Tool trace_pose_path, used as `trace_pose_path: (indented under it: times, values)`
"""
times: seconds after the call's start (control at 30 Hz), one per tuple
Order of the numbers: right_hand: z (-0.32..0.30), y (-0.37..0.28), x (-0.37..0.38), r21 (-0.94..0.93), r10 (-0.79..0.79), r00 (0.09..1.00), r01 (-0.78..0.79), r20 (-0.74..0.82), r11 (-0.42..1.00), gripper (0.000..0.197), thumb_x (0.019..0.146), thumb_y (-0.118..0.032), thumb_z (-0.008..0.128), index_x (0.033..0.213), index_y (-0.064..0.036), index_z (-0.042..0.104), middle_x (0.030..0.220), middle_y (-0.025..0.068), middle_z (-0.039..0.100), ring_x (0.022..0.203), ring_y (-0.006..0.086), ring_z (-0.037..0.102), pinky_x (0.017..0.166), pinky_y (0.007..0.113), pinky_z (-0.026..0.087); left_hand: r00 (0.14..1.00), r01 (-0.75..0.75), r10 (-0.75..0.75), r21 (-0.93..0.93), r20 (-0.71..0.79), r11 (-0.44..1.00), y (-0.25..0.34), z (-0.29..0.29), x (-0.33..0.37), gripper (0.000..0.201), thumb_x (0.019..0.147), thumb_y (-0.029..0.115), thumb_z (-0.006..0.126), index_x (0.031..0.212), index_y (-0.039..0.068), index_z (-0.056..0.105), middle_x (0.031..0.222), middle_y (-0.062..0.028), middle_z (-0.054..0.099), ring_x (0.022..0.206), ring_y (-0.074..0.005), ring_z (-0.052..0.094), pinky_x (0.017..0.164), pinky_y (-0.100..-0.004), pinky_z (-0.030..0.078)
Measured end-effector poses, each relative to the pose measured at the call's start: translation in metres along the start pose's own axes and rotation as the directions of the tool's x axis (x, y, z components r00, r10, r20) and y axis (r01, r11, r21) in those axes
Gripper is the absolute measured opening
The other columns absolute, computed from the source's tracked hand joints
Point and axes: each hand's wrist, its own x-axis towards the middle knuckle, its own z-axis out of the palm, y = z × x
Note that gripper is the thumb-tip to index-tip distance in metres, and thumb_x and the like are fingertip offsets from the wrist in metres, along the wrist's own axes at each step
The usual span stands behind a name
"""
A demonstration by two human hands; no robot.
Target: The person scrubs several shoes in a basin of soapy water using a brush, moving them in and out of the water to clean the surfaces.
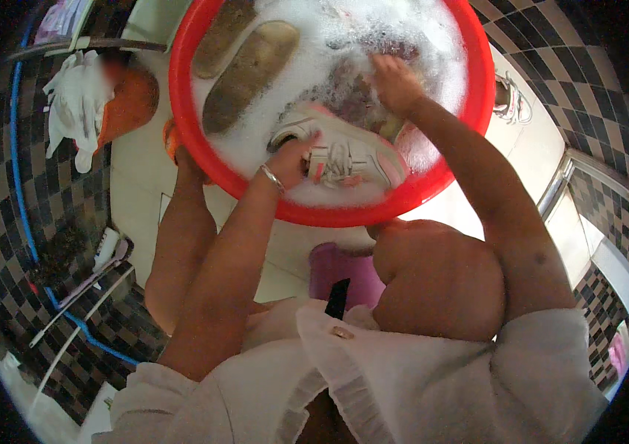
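Note:
A red basin [181,96] full of white suds stands in front of me. In its near part lies a white sneaker [359,155] with pink trim and pale laces, resting in the foam. My left hand [292,161], with a bracelet at the wrist, is closed around the sneaker by its ankle opening. My right hand [397,85] reaches into the suds beyond the sneaker, fingers stretched out and partly covered by foam. Dark, wet shapes show below it, too obscured to name. At the basin's left float two brown shoe soles [251,74], facing up.
An orange bucket [133,103] with a white cloth [78,103] over it stands at the left. Between my legs is a purple stool [337,274]. A laced shoe [513,100] is on the floor right of the basin. A blue hose [18,163] runs along the tiled left wall.

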Motion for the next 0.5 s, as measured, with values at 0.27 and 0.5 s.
trace_pose_path:
  times: [0.27,0.5]
  values:
    - [-0.076,-0.021,-0.039,0.979,-0.106,0.994,0.059,-0.038,0.194,0.063,0.071,-0.019,0.066,0.128,-0.0171,0.039,0.113,0.0169,0.051,0.103,0.0334,0.049,0.092,0.04,0.037,0.975,0.05,-0.084,-0.166,-0.205,0.985,-0.034,-0.019,0.006,0.02,0.074,0.011,0.058,0.093,0.004,0.056,0.083,-0.0073,0.059,0.072,-0.0199,0.058,0.055,-0.034,0.049]
    - [-0.116,-0.05,-0.062,0.831,-0.002,0.993,-0.098,0.119,0.548,0.054,0.076,-0.034,0.057,0.126,-0.0218,0.041,0.115,0.0172,0.048,0.102,0.0327,0.049,0.088,0.043,0.038,0.997,0.02,-0.037,-0.223,-0.074,0.975,-0.041,-0.018,-0.003,0.025,0.077,0.01,0.054,0.099,-0.001,0.053,0.092,-0.0111,0.059,0.08,-0.0231,0.06,0.066,-0.0372,0.051]
